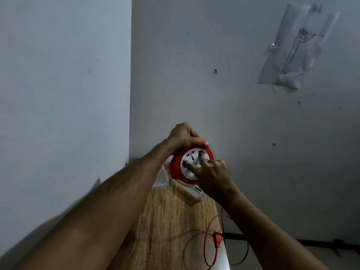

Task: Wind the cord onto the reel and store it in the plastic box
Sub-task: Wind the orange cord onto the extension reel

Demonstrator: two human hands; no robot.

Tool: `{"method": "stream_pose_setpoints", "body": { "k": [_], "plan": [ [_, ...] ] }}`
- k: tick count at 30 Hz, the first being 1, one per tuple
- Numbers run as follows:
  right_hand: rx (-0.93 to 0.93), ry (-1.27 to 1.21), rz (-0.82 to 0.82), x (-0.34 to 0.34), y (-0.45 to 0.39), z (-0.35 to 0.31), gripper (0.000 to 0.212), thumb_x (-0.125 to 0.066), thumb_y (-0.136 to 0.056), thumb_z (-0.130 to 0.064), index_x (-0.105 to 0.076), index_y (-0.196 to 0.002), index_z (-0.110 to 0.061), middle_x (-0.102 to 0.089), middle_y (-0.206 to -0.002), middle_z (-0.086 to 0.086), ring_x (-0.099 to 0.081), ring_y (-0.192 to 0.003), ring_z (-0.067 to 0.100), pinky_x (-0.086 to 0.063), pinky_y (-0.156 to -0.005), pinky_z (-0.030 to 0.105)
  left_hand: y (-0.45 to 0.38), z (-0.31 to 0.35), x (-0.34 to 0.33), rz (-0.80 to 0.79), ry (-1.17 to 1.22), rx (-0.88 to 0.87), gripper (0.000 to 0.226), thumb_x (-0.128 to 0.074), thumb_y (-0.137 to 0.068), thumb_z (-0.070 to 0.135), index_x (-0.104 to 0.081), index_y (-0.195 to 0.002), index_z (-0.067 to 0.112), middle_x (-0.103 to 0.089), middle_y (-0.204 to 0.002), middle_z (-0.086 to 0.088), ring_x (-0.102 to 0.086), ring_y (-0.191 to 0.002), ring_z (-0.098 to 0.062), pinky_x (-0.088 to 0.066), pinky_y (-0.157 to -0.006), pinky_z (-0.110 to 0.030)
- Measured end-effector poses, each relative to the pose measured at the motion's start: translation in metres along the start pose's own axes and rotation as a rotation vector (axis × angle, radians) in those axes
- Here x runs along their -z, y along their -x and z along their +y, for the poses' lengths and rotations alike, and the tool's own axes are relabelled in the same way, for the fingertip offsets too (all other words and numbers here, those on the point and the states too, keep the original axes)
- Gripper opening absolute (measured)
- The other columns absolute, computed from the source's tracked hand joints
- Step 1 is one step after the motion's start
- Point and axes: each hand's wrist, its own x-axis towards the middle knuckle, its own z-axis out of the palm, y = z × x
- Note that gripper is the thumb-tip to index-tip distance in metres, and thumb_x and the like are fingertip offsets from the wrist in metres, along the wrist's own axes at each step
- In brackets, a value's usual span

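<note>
Left hand [183,138] clamped on reel [176,168], right hand [211,172] fingers pressed on its face; cord [205,248] below the reel hangs off the table [171,221], may snag.

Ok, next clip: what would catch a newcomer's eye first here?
The bright red cord reel at centre, held above the wooden table: the left hand grips its rim, the right hand has fingers on its white socket face. Next, the loose red cord and plug trailing over the table's right edge.
</note>
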Motion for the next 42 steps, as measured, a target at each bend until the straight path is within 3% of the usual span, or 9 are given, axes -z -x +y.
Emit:
{"method": "stream_pose_setpoints", "body": {
  "k": [4,12,15,20,23,26,32,37,42],
  "plan": [
    [-0.205,-0.235,0.135,-0.009,-0.007,-0.004,0.059,-0.089,-0.069,-0.032,-0.071,-0.124,-0.019,-0.076,-0.082,0.016,-0.069,-0.053,0.023,-0.056,-0.052,0.029,-0.004,0.001,-0.003,0.037,-0.048,-0.013,0.039,-0.091,-0.07,0.05,-0.086,-0.092,0.018,-0.082,-0.086,0.002,-0.077,-0.072,-0.009,-0.065,-0.07,-0.029],
    [-1.361,-0.994,0.374,-0.003,-0.029,-0.056,0.062,-0.089,-0.073,-0.041,-0.068,-0.128,-0.019,-0.073,-0.121,0.006,-0.072,-0.1,0.019,-0.062,-0.083,0.03,-0.005,0.0,-0.003,0.091,-0.007,-0.031,0.038,-0.09,-0.072,0.05,-0.086,-0.092,0.018,-0.082,-0.087,0.003,-0.077,-0.076,-0.008,-0.066,-0.076,-0.034],
    [-1.877,-1.41,0.395,0.003,-0.045,-0.064,0.061,-0.091,-0.07,-0.038,-0.067,-0.124,-0.022,-0.069,-0.123,0.007,-0.07,-0.105,0.026,-0.062,-0.086,0.048,-0.005,0.001,-0.007,0.131,-0.052,-0.062,0.039,-0.09,-0.071,0.051,-0.086,-0.092,0.018,-0.083,-0.087,0.001,-0.076,-0.073,-0.007,-0.065,-0.073,-0.033],
    [-2.257,-1.863,0.494,0.011,-0.066,-0.057,0.06,-0.084,-0.078,-0.043,-0.047,-0.116,-0.016,-0.061,-0.114,0.011,-0.066,-0.1,0.031,-0.058,-0.09,0.058,-0.005,0.001,-0.01,0.137,-0.104,-0.097,0.043,-0.09,-0.069,0.053,-0.086,-0.094,0.019,-0.083,-0.089,0.002,-0.075,-0.072,-0.006,-0.066,-0.072,-0.032],
    [-2.153,-1.97,0.417,0.015,-0.063,-0.053,0.074,-0.082,-0.083,-0.037,-0.04,-0.14,-0.014,-0.062,-0.123,0.018,-0.07,-0.102,0.035,-0.062,-0.081,0.049,-0.008,0.0,0.0,0.094,-0.08,-0.059,0.04,-0.091,-0.07,0.05,-0.086,-0.094,0.018,-0.083,-0.089,0.001,-0.077,-0.073,-0.01,-0.066,-0.074,-0.034],
    [-1.882,-1.732,0.336,0.016,-0.049,-0.057,0.049,-0.078,-0.088,-0.027,-0.052,-0.125,-0.009,-0.071,-0.108,0.011,-0.077,-0.087,0.026,-0.065,-0.071,0.044,-0.008,-0.007,0.005,0.068,0.039,-0.006,0.035,-0.092,-0.07,0.047,-0.086,-0.089,0.018,-0.082,-0.085,0.002,-0.078,-0.073,-0.011,-0.067,-0.076,-0.039],
    [-0.361,-0.465,0.191,0.006,-0.011,-0.033,0.032,-0.072,-0.089,-0.015,-0.065,-0.12,-0.013,-0.061,-0.131,0.02,-0.073,-0.077,0.027,-0.063,-0.062,0.034,-0.007,-0.007,0.011,0.015,0.103,-0.005,0.036,-0.092,-0.072,0.044,-0.086,-0.093,0.015,-0.083,-0.088,-0.001,-0.079,-0.072,-0.016,-0.067,-0.076,-0.042],
    [-0.121,-0.249,-0.079,0.007,0.004,-0.008,0.068,-0.087,-0.076,-0.018,-0.059,-0.138,-0.023,-0.045,-0.146,0.025,-0.074,-0.085,0.036,-0.065,-0.062,0.04,-0.009,-0.006,0.013,-0.038,0.111,0.006,0.037,-0.093,-0.071,0.043,-0.086,-0.091,0.013,-0.082,-0.084,-0.002,-0.08,-0.074,-0.02,-0.067,-0.078,-0.045],
    [0.002,0.025,-0.086,0.009,0.0,-0.001,0.065,-0.086,-0.078,-0.027,-0.06,-0.138,-0.021,-0.057,-0.135,0.034,-0.075,-0.079,0.038,-0.064,-0.059,0.044,-0.009,0.0,0.011,-0.081,0.079,-0.006,0.038,-0.092,-0.07,0.046,-0.086,-0.09,0.014,-0.082,-0.084,-0.002,-0.08,-0.075,-0.02,-0.067,-0.078,-0.045]
  ]
}}
